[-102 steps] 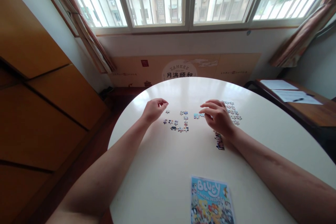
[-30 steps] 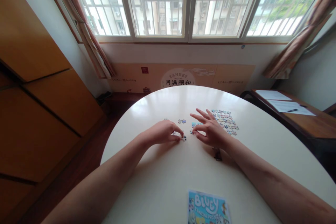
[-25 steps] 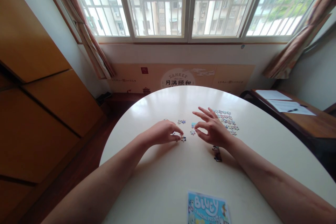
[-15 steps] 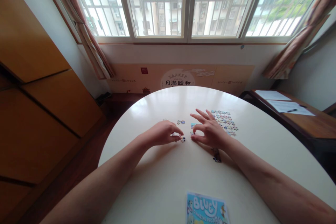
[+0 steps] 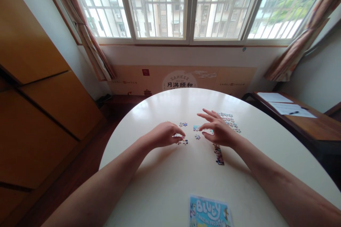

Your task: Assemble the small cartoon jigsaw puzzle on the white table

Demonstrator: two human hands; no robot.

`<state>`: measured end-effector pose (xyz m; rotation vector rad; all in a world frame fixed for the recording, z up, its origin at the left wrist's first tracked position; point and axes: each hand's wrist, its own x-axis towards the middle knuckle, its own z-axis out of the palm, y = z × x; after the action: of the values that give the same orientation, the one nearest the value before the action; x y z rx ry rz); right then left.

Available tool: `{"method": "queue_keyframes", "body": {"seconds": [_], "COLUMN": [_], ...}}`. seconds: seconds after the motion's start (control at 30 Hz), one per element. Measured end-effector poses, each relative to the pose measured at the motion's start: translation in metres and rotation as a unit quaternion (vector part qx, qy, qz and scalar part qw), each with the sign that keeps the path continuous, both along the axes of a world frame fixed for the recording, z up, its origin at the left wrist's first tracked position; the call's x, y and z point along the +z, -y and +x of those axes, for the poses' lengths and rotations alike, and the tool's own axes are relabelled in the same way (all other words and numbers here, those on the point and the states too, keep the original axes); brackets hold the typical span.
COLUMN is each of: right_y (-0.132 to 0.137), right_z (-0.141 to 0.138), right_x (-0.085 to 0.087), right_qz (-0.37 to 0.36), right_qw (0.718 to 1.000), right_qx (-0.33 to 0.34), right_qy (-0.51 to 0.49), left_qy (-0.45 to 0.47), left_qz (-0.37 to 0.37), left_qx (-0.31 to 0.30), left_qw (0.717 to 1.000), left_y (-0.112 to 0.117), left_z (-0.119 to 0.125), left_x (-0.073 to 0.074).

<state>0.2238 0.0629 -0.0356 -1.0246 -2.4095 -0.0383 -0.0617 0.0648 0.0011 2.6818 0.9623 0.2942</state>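
My left hand (image 5: 165, 135) is low over the table, thumb and index finger pinched at a small jigsaw piece that their tips mostly hide. Just below those fingertips lie a few joined jigsaw pieces (image 5: 184, 142). My right hand (image 5: 218, 130) is open, fingers spread and thumb apart from the index finger. A single loose jigsaw piece (image 5: 197, 137) lies left of its thumb. Beyond that is a blue-topped piece group (image 5: 196, 127). Under and beside the right wrist runs a dark joined strip of pieces (image 5: 219, 156), partly covered.
Rows of loose pieces (image 5: 231, 122) lie behind my right hand. Another small cluster (image 5: 183, 124) is beyond my left hand. A blue Bluey sheet (image 5: 210, 211) lies at the near edge of the round white table (image 5: 160, 184). Papers (image 5: 293, 109) rest on a wooden side table.
My right hand has let go of the single piece and moved slightly right, its thumb and index finger parting. My left fingers have drawn closer together, staying near the same spot.
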Motion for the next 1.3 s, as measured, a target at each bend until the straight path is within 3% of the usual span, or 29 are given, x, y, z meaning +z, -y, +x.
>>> {"method": "queue_keyframes", "body": {"seconds": [0.37,0.63,1.3], "right_y": [0.002,-0.001,0.006], "right_z": [-0.007,-0.007,-0.011], "right_x": [-0.001,0.0,0.003], "right_qz": [-0.036,0.034,-0.041], "right_qw": [0.998,0.999,0.996], "right_qx": [0.036,-0.002,0.043], "right_qy": [0.034,0.013,0.066], "left_qy": [0.002,0.0,-0.004], "left_qz": [0.004,0.008,0.034], "left_qx": [-0.001,0.004,0.058], "left_qw": [1.0,1.0,0.998], "left_y": [-0.001,0.0,-0.004], "left_z": [-0.001,-0.001,-0.005], "left_x": [-0.002,0.0,0.001]}}
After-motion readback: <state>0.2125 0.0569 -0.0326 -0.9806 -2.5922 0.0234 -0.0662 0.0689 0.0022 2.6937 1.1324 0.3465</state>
